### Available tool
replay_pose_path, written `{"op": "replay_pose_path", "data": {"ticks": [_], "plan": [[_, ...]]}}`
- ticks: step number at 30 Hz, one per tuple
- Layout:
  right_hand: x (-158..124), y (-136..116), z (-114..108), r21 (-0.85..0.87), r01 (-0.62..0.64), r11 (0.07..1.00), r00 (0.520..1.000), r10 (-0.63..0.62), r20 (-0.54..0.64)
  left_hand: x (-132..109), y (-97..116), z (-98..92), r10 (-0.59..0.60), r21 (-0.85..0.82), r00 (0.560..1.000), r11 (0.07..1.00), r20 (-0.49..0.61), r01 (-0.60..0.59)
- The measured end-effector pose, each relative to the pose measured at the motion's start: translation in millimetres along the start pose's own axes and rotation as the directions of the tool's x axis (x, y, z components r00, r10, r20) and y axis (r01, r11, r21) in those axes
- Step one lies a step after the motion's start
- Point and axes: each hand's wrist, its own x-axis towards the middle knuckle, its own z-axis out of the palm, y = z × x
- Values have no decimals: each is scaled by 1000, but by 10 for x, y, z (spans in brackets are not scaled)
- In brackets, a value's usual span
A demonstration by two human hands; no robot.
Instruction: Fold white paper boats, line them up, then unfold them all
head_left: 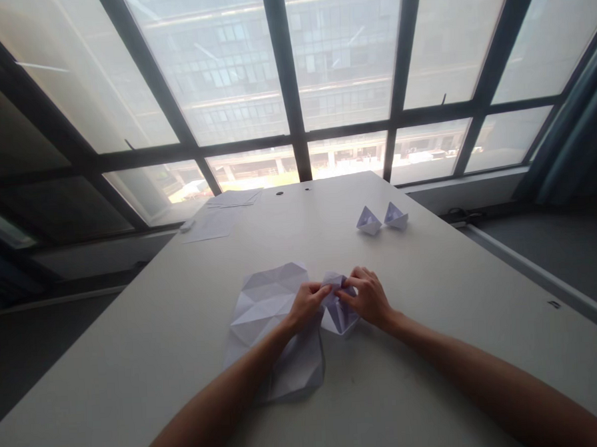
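A partly folded white paper piece (339, 317) is held between both hands near the middle of the table. My left hand (307, 303) pinches its upper left side between thumb and fingers. On its right side, my right hand (368, 296) grips the paper with thumb and bent fingers. Under my left wrist and forearm lies a large creased white sheet (267, 298), flat on the table, partly hidden by the arm.
Two folded paper shapes (368, 221) (395, 216) stand at the back right of the white table (159, 337). Flat paper sheets (213, 222) lie at the back left. Large windows rise beyond the far edge.
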Motion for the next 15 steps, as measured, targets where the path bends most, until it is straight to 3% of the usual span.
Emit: {"op": "replay_pose_path", "data": {"ticks": [4, 8, 12, 15], "plan": [[-7, 25, 34, 120, -31, 992, 999, 34, -21, 2, 15, -3, -28, -30, 1000, 999, -1, 28], [26, 65, 51, 409, -95, 908, 993, 118, -31, 11, 25, -16, -101, -97, 995, 990, -21, 98], [84, 165, 73, 673, -217, 707, 956, 295, -1, 29, -16, -39, -168, -188, 984, 970, -58, 154], [116, 280, 95, 810, -339, 478, 882, 461, 97, 46, -61, -43, -174, -228, 981, 962, -91, 150]]}}
